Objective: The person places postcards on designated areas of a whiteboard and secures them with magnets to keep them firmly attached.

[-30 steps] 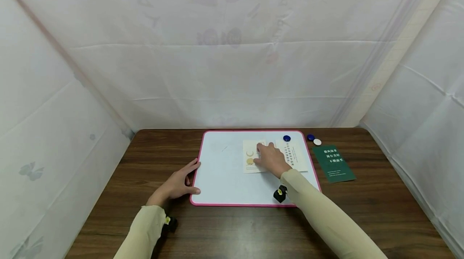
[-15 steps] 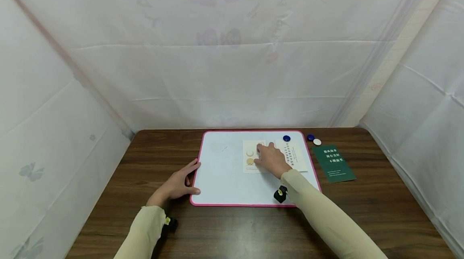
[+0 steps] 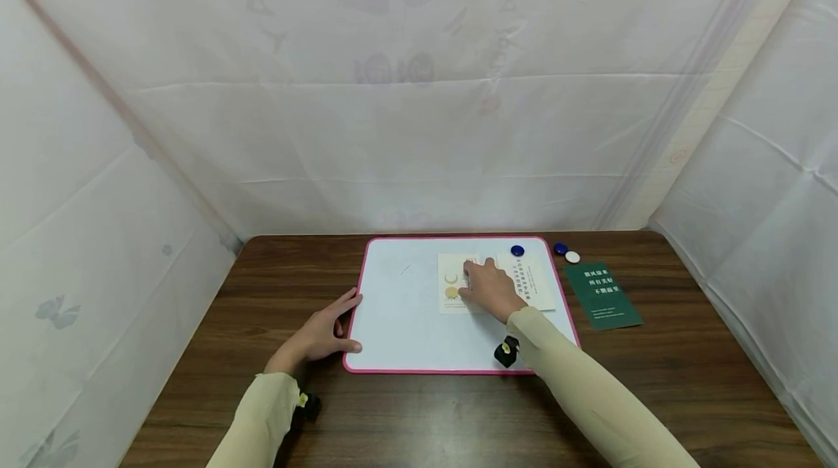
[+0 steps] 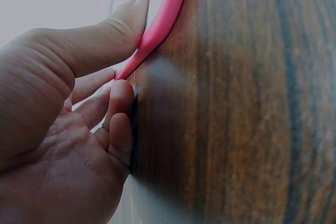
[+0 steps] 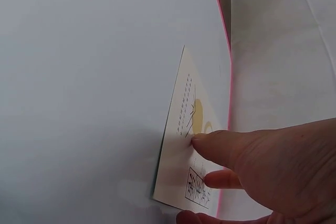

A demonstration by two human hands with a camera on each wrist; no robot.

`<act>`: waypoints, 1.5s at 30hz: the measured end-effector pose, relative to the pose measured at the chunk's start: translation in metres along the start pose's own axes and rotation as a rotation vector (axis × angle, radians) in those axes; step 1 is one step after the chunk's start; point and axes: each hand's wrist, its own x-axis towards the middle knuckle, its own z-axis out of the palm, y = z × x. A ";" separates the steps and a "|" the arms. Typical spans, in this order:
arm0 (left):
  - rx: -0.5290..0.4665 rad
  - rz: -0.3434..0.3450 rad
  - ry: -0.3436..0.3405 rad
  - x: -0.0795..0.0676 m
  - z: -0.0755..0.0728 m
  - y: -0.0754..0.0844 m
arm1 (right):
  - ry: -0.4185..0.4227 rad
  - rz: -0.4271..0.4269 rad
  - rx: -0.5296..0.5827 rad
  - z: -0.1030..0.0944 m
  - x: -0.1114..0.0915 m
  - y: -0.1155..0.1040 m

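A whiteboard point(image 3: 399, 322) with a pink rim lies on the table. My left hand point(image 3: 318, 333) rests at its left edge, thumb on the rim near the front corner; the left wrist view shows the thumb over the pink rim point(image 4: 157, 32) and other fingertips beside it. My right hand point(image 3: 489, 290) presses spread fingers onto a cream card point(image 3: 452, 266) printed with a crescent and a yellow disc. In the right wrist view, thumb and fingertips touch this card point(image 5: 173, 156). A second cream card point(image 3: 540, 286) lies to its right, partly behind the hand, under a blue round magnet point(image 3: 518, 250).
Right of the board, a green card point(image 3: 604, 300) with white writing lies on the brown wooden table point(image 3: 419, 417). Another blue magnet point(image 3: 561, 248) and a white magnet point(image 3: 572, 257) sit just behind it. Pale sheeting point(image 3: 419, 133) hangs around the table's back and sides.
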 end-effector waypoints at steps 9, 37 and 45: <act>-0.020 0.026 -0.005 -0.002 0.000 -0.001 | 0.035 -0.003 -0.063 -0.006 0.002 0.001; -0.026 0.034 -0.002 -0.002 -0.001 -0.001 | 0.126 -0.099 -0.117 -0.017 0.002 0.018; -0.029 0.034 -0.003 -0.002 0.000 -0.002 | 0.173 -0.143 -0.148 -0.025 0.002 0.030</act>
